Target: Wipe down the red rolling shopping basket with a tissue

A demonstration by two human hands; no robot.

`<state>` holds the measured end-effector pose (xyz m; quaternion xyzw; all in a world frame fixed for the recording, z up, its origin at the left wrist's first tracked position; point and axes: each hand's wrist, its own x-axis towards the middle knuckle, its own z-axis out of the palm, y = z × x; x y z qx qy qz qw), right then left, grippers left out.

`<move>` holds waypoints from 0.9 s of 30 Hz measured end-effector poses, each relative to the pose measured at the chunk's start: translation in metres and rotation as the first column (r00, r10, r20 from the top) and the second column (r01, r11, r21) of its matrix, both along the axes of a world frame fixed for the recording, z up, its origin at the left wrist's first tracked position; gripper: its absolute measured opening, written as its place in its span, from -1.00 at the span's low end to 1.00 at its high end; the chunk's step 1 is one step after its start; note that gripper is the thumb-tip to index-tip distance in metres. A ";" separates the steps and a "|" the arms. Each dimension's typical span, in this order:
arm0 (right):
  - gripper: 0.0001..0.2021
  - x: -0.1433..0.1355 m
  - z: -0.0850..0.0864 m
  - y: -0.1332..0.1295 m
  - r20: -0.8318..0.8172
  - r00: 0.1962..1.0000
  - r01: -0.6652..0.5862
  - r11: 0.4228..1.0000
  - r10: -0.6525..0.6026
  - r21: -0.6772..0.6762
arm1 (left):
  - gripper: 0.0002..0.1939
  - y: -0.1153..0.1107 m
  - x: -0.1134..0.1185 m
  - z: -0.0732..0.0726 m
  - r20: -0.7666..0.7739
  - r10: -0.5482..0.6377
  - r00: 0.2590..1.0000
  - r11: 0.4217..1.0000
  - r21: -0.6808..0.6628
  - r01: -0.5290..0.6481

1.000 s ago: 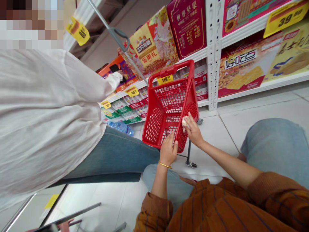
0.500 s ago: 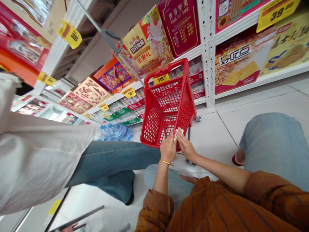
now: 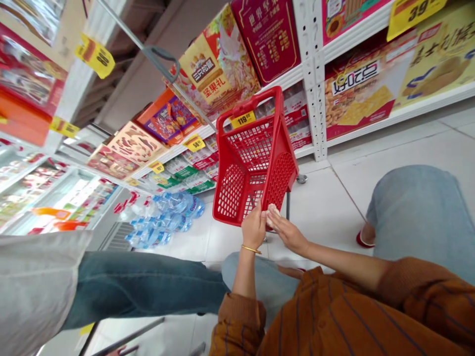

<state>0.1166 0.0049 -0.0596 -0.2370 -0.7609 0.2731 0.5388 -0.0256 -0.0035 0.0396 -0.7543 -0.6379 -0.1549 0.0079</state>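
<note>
A red plastic shopping cart (image 3: 282,180) with meshed sides stands in front of me, its basket tipped towards me. My left hand (image 3: 254,227), with a gold bangle at the wrist, is closed on the basket's near edge. Beside it my right hand (image 3: 288,230) holds a crumpled whitish cloth (image 3: 272,210) against the outside of the near corner. Its fingers lie long over the cloth and partly hide it.
Shelves with a gift box (image 3: 208,69) and water packs line the far side. Shrink-wrapped water bottles (image 3: 166,212) stand on the floor. At left is a person's jeans leg (image 3: 141,282). A metal rod (image 3: 122,22) crosses the upper left.
My right hand and the cloth have slid slightly down and away from my left hand along the cart. The person at left has moved further left, uncovering more water bottles.
</note>
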 end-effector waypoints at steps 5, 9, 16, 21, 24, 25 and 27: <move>-0.55 0.000 0.019 0.037 -0.129 0.965 0.187 0.944 -0.228 -0.270 | -0.42 -0.001 0.000 0.001 -0.031 0.018 0.999 1.000 -0.020 -0.019; -0.43 -0.019 0.023 0.059 -0.096 0.966 0.196 0.922 -0.241 -0.334 | -0.41 -0.001 0.003 0.002 -0.035 0.022 0.999 0.999 -0.038 -0.023; -0.43 -0.041 0.009 0.051 -0.133 0.961 0.173 0.903 -0.242 -0.394 | -0.38 -0.001 0.002 0.003 0.010 0.048 0.999 0.997 -0.057 -0.048; -0.45 -0.037 0.002 0.041 -0.097 0.973 0.171 0.937 -0.209 -0.306 | -0.37 0.001 0.003 0.002 0.017 0.067 0.998 0.996 -0.058 -0.066; -0.40 -0.035 -0.003 0.030 -0.074 0.984 0.143 0.964 -0.163 -0.224 | -0.38 0.000 0.004 0.004 0.006 0.081 0.997 0.993 -0.086 -0.080; -0.38 -0.035 -0.004 0.025 -0.063 0.988 0.127 0.973 -0.141 -0.192 | -0.39 0.000 0.004 0.005 0.003 0.090 0.996 0.991 -0.099 -0.089; -0.34 -0.033 -0.006 0.016 -0.034 0.995 0.091 0.987 -0.097 -0.133 | -0.40 0.000 0.004 0.007 -0.003 0.106 0.994 0.987 -0.120 -0.105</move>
